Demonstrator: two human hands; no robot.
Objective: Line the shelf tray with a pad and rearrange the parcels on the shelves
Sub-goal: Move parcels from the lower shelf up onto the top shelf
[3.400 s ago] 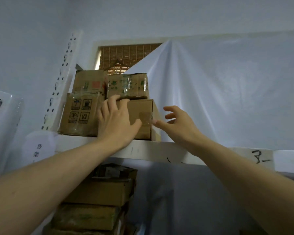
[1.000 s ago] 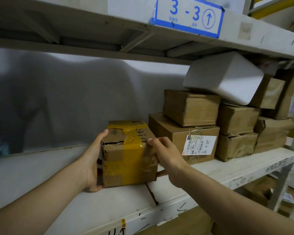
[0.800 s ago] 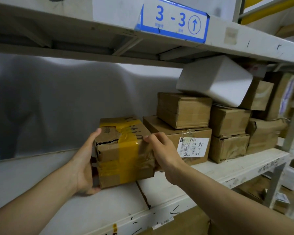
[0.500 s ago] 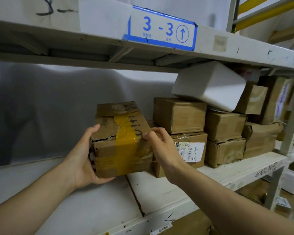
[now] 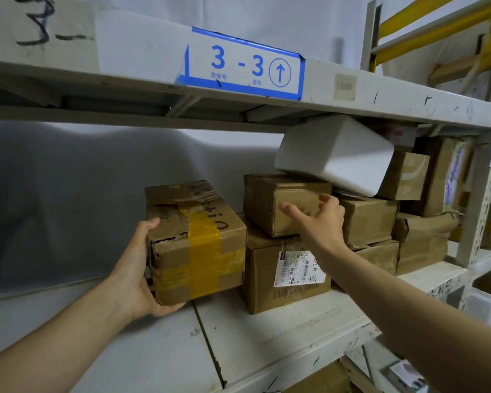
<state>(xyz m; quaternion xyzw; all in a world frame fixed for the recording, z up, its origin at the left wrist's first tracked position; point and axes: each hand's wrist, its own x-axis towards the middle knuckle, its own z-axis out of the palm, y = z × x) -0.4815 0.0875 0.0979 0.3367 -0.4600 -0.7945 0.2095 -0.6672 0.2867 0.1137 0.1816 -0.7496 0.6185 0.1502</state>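
Note:
A worn cardboard parcel with yellow tape [image 5: 199, 245] is lifted off the white shelf board [image 5: 267, 336], tilted. My left hand [image 5: 138, 268] alone holds it by its left side and bottom. My right hand [image 5: 318, 219] is off it, fingers spread, in front of a small brown box [image 5: 270, 205]. That box sits on a larger box with a shipping label [image 5: 267, 279]. A white foam box [image 5: 335, 157] leans tilted on the stack behind, just under the upper shelf.
The upper shelf beam carries a blue "3-3" label [image 5: 244, 66] just overhead. More brown parcels [image 5: 423, 239] fill the shelf's right end up to a white upright post [image 5: 482, 205]. The shelf's left half is bare white board with a white sheet behind.
The view dropped from the top shelf to this one. Both hands raised the taped parcel off the board; then my right hand let go and moved right toward the small brown box.

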